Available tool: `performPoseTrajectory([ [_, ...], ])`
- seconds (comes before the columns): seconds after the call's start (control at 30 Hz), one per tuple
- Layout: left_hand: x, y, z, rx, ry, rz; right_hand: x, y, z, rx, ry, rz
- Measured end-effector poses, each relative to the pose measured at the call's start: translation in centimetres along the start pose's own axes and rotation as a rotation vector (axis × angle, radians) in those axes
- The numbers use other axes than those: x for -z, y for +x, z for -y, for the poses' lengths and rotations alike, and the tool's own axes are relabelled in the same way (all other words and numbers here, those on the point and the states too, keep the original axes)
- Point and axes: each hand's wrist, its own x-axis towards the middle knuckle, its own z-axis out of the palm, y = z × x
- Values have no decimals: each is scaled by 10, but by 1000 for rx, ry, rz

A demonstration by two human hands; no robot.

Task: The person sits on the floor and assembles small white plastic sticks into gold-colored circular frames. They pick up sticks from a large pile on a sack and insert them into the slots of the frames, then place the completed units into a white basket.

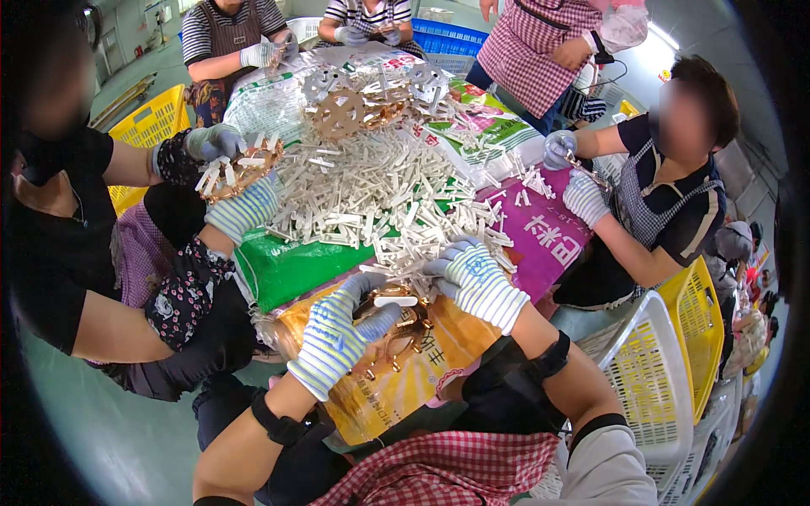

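Note:
In both hands I wear striped knit gloves with grey fingers. My left hand point(337, 331) is closed on the left side of a shiny copper-coloured metal ring part point(411, 336) with small prongs. One white strip point(396, 301) lies across the top of that part, by my left thumb and fingers. My right hand point(481, 280) is at the part's far right side, fingers bent inward at the near edge of a heap of white strips point(371, 190). Whatever sits between those fingertips is hidden. Beneath the part is a yellow printed sack point(371, 405).
Green point(295, 274) and purple sacks point(540, 228) cover the table. Metal ring parts point(337, 111) stand on the heap's far side. Gloved co-workers sit around; the one at left holds a copper ring with strips point(245, 173). White point(650, 379) and yellow crates point(696, 329) stand at right.

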Motion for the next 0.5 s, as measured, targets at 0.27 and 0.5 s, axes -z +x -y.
performPoseTrajectory([
  [0.27,15,-10,11,22,262,187,11,-3,9,-205,468,-381],
  [0.5,1,-14,-7,10,-56,104,29,-1,80,58,633,-423],
])
